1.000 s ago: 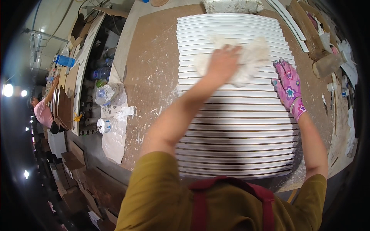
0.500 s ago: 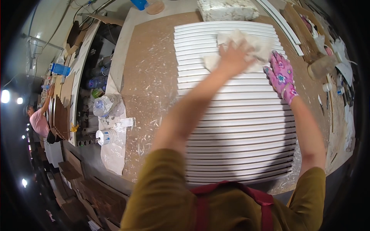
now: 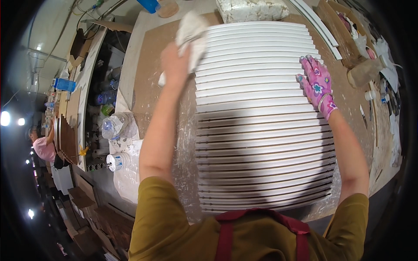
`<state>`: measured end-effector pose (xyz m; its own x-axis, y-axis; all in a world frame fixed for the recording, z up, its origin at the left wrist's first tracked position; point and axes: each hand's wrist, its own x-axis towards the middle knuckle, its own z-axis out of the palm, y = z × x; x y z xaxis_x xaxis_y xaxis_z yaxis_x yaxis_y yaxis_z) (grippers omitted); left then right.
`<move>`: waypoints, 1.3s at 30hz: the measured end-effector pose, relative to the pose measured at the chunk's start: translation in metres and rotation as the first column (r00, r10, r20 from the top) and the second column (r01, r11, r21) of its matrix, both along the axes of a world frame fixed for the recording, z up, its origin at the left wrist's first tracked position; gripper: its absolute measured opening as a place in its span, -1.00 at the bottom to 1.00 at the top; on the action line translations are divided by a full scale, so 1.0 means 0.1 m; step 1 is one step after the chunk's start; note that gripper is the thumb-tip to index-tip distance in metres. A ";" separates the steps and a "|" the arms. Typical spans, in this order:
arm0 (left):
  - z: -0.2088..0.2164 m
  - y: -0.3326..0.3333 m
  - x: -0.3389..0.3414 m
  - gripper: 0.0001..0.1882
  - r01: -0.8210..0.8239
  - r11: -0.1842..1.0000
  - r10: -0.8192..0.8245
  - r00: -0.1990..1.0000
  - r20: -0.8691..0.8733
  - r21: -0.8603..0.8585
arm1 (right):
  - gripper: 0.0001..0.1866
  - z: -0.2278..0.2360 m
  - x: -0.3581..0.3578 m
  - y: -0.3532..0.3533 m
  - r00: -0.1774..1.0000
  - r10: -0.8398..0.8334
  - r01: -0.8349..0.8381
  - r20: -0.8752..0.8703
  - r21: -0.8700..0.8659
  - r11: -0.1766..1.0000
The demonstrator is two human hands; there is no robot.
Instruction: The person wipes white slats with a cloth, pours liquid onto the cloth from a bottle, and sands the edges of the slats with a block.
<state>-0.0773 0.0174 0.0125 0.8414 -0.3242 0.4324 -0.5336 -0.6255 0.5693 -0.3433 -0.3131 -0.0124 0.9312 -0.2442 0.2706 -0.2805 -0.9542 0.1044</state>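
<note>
A row of white slats (image 3: 252, 91) lies side by side on the brown board (image 3: 150, 69), spanning the middle of the view. Just past the slats' far left corner, my bare left hand (image 3: 175, 63) is closed on a bunched off-white cloth (image 3: 196, 37), blurred a little by motion. The cloth hangs over the board and hides part of the slat ends. At the right ends of the slats my right hand (image 3: 317, 85), in a pink flowered glove, rests flat with its fingers spread.
A whitish block (image 3: 252, 11) stands beyond the slats. Long white strips (image 3: 313, 26) and a wooden box (image 3: 337, 30) of odds and ends are at the far right. A jar (image 3: 365, 71) lies nearby. Left are a white tub (image 3: 117, 162), a plastic bottle (image 3: 115, 126) and a person in pink (image 3: 45, 148).
My left hand has swept the cloth leftward, from the far right part of the slats to beyond their left ends. My right hand stays at the right ends.
</note>
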 end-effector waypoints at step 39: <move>-0.52 -0.85 0.63 -0.41 0.171 0.907 -0.226 0.969 0.102 0.385 | -0.42 0.13 0.01 0.10 0.999 -0.035 0.039 -0.028 0.134 0.990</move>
<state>-0.0144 -0.0679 -0.0391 0.6823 -0.6378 0.3575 -0.7259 -0.6494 0.2267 -0.3421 -0.3030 0.0010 0.9270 -0.3112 0.2093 -0.3149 -0.9490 -0.0162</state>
